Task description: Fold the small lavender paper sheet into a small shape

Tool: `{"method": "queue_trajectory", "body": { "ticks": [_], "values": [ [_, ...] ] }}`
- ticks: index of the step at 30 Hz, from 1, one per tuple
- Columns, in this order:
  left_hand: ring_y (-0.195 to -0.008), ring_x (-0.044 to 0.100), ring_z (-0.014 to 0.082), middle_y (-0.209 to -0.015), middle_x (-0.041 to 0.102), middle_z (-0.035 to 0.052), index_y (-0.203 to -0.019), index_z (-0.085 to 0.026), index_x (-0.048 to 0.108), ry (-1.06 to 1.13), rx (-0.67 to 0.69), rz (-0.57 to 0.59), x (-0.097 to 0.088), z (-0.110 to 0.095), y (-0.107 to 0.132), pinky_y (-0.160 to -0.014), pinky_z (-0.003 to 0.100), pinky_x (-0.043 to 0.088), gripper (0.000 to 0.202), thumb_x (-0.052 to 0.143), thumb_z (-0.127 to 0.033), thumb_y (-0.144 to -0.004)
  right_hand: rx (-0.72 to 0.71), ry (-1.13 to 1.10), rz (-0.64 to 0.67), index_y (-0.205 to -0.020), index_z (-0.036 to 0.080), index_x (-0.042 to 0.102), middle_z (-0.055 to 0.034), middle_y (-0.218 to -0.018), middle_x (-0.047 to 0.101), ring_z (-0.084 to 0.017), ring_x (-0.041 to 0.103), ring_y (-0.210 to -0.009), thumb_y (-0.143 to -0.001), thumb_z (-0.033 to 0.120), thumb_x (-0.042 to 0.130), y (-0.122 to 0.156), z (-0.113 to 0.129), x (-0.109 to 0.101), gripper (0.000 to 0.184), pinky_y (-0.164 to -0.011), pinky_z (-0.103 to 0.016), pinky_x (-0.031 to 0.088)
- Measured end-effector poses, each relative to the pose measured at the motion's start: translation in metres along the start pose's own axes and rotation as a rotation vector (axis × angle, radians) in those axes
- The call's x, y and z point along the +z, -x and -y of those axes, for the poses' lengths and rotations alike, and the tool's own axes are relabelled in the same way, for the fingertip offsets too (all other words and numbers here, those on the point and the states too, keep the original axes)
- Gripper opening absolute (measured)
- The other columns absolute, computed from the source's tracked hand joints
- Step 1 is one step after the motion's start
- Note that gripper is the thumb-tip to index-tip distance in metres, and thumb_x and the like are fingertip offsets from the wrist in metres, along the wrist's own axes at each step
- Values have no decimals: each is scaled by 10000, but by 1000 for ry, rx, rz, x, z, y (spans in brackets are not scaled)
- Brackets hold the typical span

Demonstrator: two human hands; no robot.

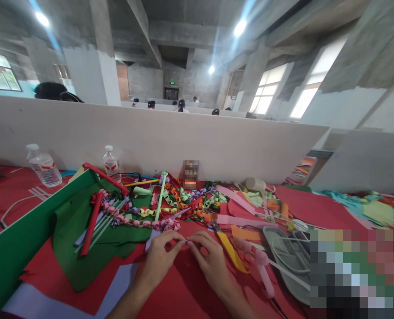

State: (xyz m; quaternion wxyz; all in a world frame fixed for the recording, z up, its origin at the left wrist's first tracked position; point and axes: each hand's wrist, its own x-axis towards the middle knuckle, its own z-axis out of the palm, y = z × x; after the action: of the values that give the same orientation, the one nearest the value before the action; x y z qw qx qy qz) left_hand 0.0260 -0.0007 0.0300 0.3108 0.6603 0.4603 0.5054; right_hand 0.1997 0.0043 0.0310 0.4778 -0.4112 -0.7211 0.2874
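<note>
My left hand point(162, 252) and my right hand point(209, 254) meet above the red tabletop point(183, 292), thumb and index fingertips pinched together. Whatever lies between the fingertips is too small to make out; a dark speck shows there. Just beyond the fingers runs a pink paper chain point(127, 218), among loops of orange, green, purple and yellow. To the right of my right hand lies a yellow-handled cutter point(232, 252). Beside that rests a pink hot glue gun point(261, 268) with its cord trailing toward me.
Dark green paper point(84, 252) and a red paper tube point(92, 226) lie at left, by a green board point(21, 235). Two water bottles point(46, 166) stand near the white partition point(150, 137). A grey tray point(276, 248) sits at right. Other people's heads show beyond the partition.
</note>
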Motion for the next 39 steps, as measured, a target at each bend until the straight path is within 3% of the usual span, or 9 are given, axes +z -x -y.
{"method": "queue_trajectory", "body": {
  "ticks": [4, 10, 14, 25, 34, 39],
  "values": [
    [-788, 651, 196, -807, 732, 23, -779, -213, 728, 13, 22, 2, -3, -4, 0, -750, 257, 460, 161, 637, -258, -904, 32, -43, 17, -861, 208, 712, -71, -838, 701, -214, 642, -773, -945, 386, 602, -1, 0, -1, 225, -719, -303, 499],
    [-732, 604, 175, -768, 697, 25, -775, -194, 730, 93, 19, 147, -4, -1, 0, -685, 233, 438, 239, 627, -351, -923, 33, -74, 156, -796, 196, 712, -37, -756, 663, -179, 589, -707, -933, 379, 616, -6, 0, -13, 248, -672, -272, 448],
    [-762, 618, 177, -801, 701, 30, -812, -182, 726, 158, -35, 172, -3, 7, -1, -712, 236, 458, 194, 645, -332, -905, 90, -132, 163, -804, 195, 718, -36, -776, 672, -175, 591, -715, -913, 392, 639, -7, -1, -14, 238, -671, -266, 452],
    [-689, 634, 165, -735, 694, 20, -815, -166, 712, 210, -105, 85, 1, 7, -2, -675, 235, 494, 169, 649, -309, -881, 103, -121, 93, -914, 192, 718, -51, -866, 709, -194, 650, -801, -915, 360, 641, -5, -9, -7, 185, -731, -278, 493],
    [-731, 701, 189, -786, 773, 35, -816, -179, 762, 124, -107, 32, 1, 2, -2, -709, 245, 533, 150, 645, -265, -851, 88, -43, 48, -824, 182, 686, -43, -787, 686, -190, 628, -736, -929, 333, 606, -1, -4, -2, 200, -681, -275, 473],
    [-698, 701, 193, -736, 771, 32, -764, -179, 762, 68, -95, -66, 8, 6, 2, -689, 252, 533, 151, 634, -229, -825, 76, 12, -34, -813, 184, 658, -32, -763, 664, -176, 599, -686, -922, 312, 617, 5, -4, 7, 174, -625, -257, 447]
  ]
}}
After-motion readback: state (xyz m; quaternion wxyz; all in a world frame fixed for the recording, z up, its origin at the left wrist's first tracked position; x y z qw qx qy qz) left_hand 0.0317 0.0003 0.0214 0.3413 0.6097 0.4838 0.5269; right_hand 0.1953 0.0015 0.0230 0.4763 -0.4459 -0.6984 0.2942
